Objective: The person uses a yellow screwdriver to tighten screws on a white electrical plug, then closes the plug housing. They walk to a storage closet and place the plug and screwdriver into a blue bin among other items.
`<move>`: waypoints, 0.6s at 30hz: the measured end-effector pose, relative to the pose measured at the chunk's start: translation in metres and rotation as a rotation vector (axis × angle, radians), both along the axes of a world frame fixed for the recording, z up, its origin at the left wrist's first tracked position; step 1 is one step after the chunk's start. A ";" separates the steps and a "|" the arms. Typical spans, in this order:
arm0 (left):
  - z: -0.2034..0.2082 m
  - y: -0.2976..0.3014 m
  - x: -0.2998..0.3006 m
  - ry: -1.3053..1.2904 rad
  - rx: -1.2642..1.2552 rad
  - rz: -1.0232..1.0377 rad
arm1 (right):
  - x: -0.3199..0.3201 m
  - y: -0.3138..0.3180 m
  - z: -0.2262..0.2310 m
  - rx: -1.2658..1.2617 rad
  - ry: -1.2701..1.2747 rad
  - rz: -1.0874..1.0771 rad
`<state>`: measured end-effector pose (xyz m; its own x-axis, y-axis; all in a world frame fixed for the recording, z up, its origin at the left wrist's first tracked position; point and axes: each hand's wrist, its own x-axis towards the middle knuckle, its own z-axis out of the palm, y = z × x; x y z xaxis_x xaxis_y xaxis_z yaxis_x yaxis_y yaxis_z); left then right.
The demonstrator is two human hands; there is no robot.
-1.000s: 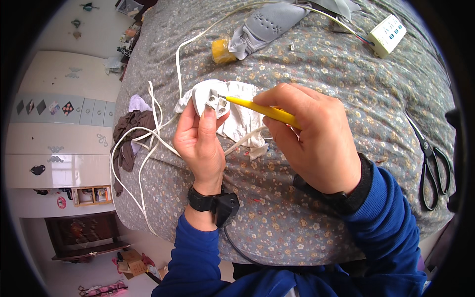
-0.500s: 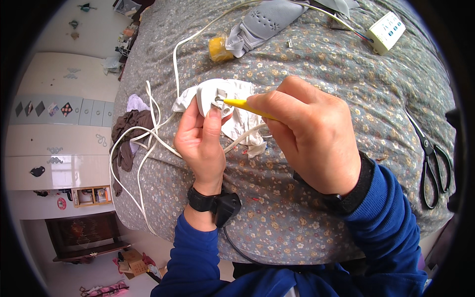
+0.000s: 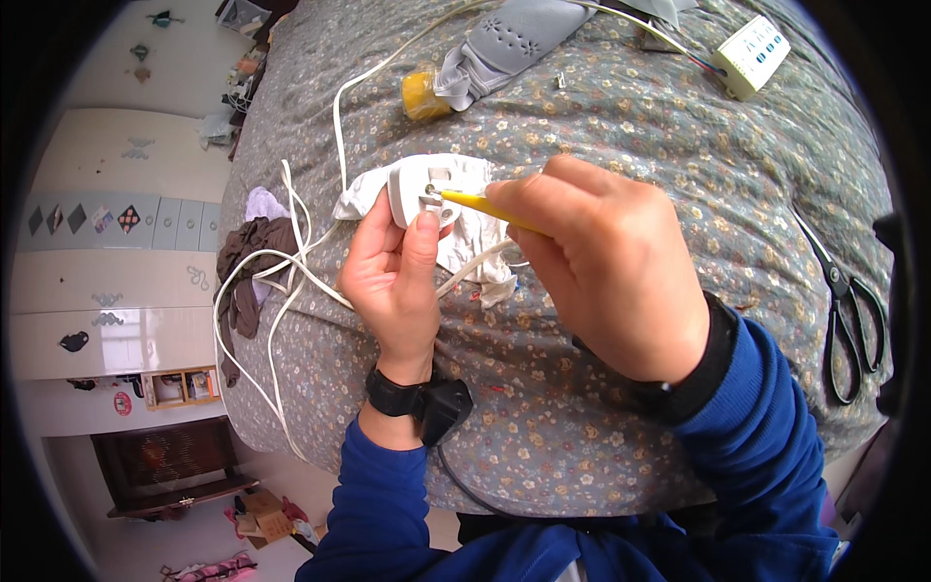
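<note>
My left hand [image 3: 393,281] pinches a white electrical plug [image 3: 403,192] between thumb and fingers, its face with small metal parts turned toward the right. A yellow screwdriver [image 3: 475,203] is gripped in my right hand [image 3: 611,262], its tip at the metal parts of the plug. The fingers of that hand hide most of the tool's handle. Under and behind the plug lies a crumpled white cloth [image 3: 477,238]. From near my left hand a white cord [image 3: 281,260] runs off in loops to the left.
On the flowered bedspread [image 3: 582,456] lie black-handled scissors [image 3: 842,291] at the right. A white socket block [image 3: 752,58] with coloured wires sits at the far right. Beyond the plug are a grey fabric piece [image 3: 509,48] and a yellow tape roll [image 3: 424,95]. Brown cloth [image 3: 254,247] is at left.
The view has shifted slightly. The screwdriver tip has moved a little on the plug's face; both hands keep their holds.
</note>
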<state>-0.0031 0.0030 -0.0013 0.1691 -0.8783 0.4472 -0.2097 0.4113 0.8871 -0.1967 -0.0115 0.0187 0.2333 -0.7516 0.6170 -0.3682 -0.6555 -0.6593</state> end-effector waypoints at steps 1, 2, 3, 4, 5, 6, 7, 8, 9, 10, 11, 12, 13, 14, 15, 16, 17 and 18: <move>0.000 0.000 0.000 -0.005 -0.010 -0.002 | -0.001 -0.001 0.000 0.022 -0.061 0.034; 0.000 0.000 0.001 -0.007 -0.024 -0.009 | -0.002 -0.003 0.000 0.064 -0.106 0.068; 0.000 0.000 0.001 -0.010 -0.033 -0.008 | -0.004 -0.004 0.001 0.124 -0.130 0.093; 0.000 0.000 0.002 -0.016 -0.051 -0.014 | -0.006 -0.004 0.002 0.259 -0.187 0.142; -0.001 0.000 0.002 -0.023 -0.065 -0.012 | -0.010 -0.005 0.003 0.412 -0.225 0.183; -0.001 0.000 0.002 -0.030 -0.080 -0.010 | -0.012 -0.005 0.004 0.494 -0.280 0.253; -0.001 0.000 0.002 -0.054 -0.094 0.005 | -0.013 -0.010 0.004 0.610 -0.303 0.296; 0.000 0.000 0.002 -0.079 -0.109 0.019 | -0.012 -0.015 0.004 0.649 -0.311 0.322; 0.000 0.000 0.002 -0.107 -0.118 0.033 | -0.015 -0.017 0.004 0.796 -0.427 0.414; 0.000 0.000 0.002 -0.076 -0.111 0.012 | -0.018 -0.019 0.004 1.026 -0.529 0.468; 0.001 0.001 0.002 -0.048 -0.100 -0.008 | -0.018 -0.020 0.005 1.085 -0.557 0.487; 0.002 0.001 0.002 -0.023 -0.092 -0.017 | -0.018 -0.020 0.005 1.009 -0.536 0.502; 0.002 0.001 0.002 0.048 -0.055 -0.031 | -0.018 -0.019 0.006 0.969 -0.494 0.478; 0.003 0.001 0.003 0.119 -0.019 -0.038 | -0.019 -0.019 0.006 0.930 -0.453 0.453; 0.003 0.000 0.004 0.191 0.020 -0.050 | -0.024 -0.019 0.007 0.911 -0.463 0.523; 0.004 0.000 0.006 0.225 0.041 -0.043 | -0.026 -0.020 0.008 0.892 -0.437 0.489; 0.006 -0.001 0.007 0.258 0.066 -0.041 | -0.029 -0.022 0.008 0.886 -0.462 0.451; 0.007 -0.001 0.009 0.294 0.099 -0.016 | -0.031 -0.024 0.008 0.841 -0.501 0.425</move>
<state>0.0062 0.0023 0.0058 0.2645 -0.9186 0.2935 0.0678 0.3213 0.9445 -0.2272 -0.0356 0.0263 0.4399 -0.8973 0.0360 0.2220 0.0698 -0.9725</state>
